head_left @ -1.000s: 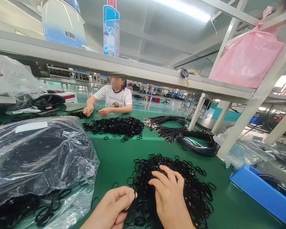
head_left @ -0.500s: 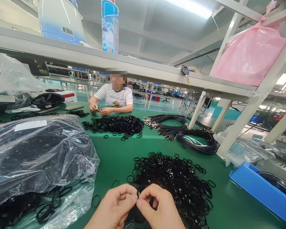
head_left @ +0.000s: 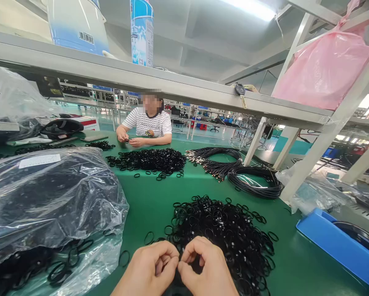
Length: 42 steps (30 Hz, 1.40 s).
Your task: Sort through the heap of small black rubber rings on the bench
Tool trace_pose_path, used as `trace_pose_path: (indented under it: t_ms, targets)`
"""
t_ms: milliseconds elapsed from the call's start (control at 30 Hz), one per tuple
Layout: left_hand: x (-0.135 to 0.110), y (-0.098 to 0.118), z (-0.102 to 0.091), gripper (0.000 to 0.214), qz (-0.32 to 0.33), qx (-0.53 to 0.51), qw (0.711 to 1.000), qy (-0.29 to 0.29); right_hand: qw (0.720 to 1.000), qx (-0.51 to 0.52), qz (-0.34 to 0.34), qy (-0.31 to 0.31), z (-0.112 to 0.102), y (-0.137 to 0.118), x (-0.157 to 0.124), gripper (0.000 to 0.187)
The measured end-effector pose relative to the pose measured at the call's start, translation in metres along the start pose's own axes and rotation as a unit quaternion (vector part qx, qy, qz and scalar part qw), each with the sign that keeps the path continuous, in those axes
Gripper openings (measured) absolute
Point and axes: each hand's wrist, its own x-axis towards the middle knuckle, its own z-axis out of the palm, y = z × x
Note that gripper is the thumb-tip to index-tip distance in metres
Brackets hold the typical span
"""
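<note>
My left hand [head_left: 153,265] and my right hand [head_left: 204,263] meet at the bottom centre, thumbs and index fingers pinched tip to tip. Between them they grip a small black ring, mostly hidden by the fingers. Right behind and beside them lies a large heap of thin black rings [head_left: 221,230], flexible-looking, some with pale flecks. Left of my left hand, a few loose rings [head_left: 124,258] lie on the green table surface [head_left: 147,193].
A clear plastic bag of black items [head_left: 64,193] fills the left. Across the table a person [head_left: 147,123] handles rings behind another ring pile [head_left: 153,160]. Coiled black cables [head_left: 255,183] lie right of centre, near a blue bin [head_left: 335,246]. A shelf beam [head_left: 184,88] crosses overhead.
Both hands keep their fingertips together and have shifted very slightly. The fingers have rolled a little at the pinch. The person across has raised their head slightly.
</note>
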Motion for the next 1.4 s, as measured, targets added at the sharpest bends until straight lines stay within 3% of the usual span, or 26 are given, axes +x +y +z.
trace_pose_path:
  t_ms: [200,367,600,867,1167,1400]
  targets:
    - [-0.004,0.006,-0.002,0.017,0.050,0.068,0.996,0.013,0.999,0.039,0.000,-0.020,-0.002,0.001,0.003,0.020]
    - [0.003,0.002,-0.012,0.015,0.000,0.040,0.997,0.059,0.990,0.114,0.054,-0.055,-0.014,-0.007,0.005,0.018]
    - [0.007,0.003,-0.009,0.013,-0.041,-0.073,0.996,-0.020,0.995,0.082,0.039,-0.033,-0.013,-0.010,0.004,0.014]
    - [-0.001,0.003,-0.001,0.013,-0.002,0.015,1.000,-0.014,1.000,-0.003,-0.001,-0.027,-0.007,-0.007,0.002,0.019]
    - [-0.002,0.011,-0.003,0.017,-0.013,0.006,0.998,-0.055,0.998,0.031,0.051,-0.036,-0.007,-0.004,0.004,0.019]
    - [-0.002,0.002,0.004,0.013,0.013,0.066,0.998,-0.006,0.999,0.014,0.010,-0.028,-0.005,-0.004,0.002,0.023]
